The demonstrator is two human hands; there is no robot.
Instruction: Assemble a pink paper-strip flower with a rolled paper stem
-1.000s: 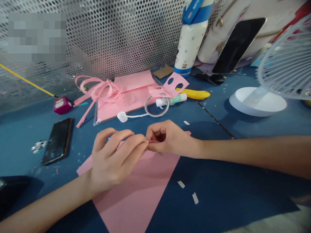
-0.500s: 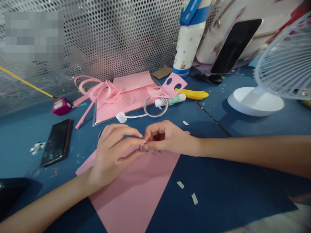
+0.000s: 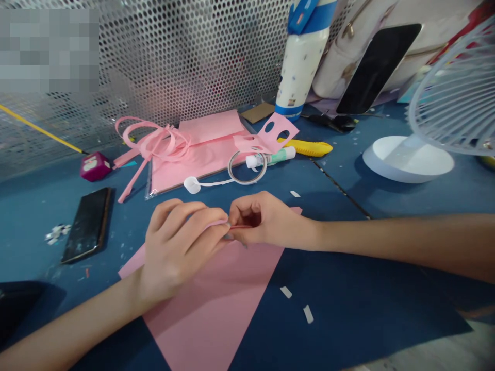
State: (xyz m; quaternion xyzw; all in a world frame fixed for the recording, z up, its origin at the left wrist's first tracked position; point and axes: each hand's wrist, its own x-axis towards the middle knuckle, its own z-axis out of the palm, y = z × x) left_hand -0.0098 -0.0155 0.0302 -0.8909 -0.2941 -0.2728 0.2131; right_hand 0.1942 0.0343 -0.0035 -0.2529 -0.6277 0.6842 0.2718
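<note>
A large sheet of pink paper (image 3: 224, 304) lies on the blue table below both hands. My left hand (image 3: 181, 242) is closed, its fingers pinching a thin pink strip (image 3: 216, 223) above the sheet. Fingertip to fingertip with it, my right hand (image 3: 263, 221) pinches the same strip, a reddish-pink edge of which shows between thumb and fingers. The strip's ends are hidden by the fingers.
Behind the hands lie a tape ring (image 3: 247, 181), pink packaged paper (image 3: 170, 178), curled pink strips (image 3: 149, 149), a glue stick (image 3: 284, 154) and a yellow cutter (image 3: 313, 148). A phone (image 3: 87, 226) is at left, a white fan (image 3: 408, 172) at right.
My left hand has rolled over, its fingers curling further around the strip. More of the strip shows between the two hands. My right hand has barely moved.
</note>
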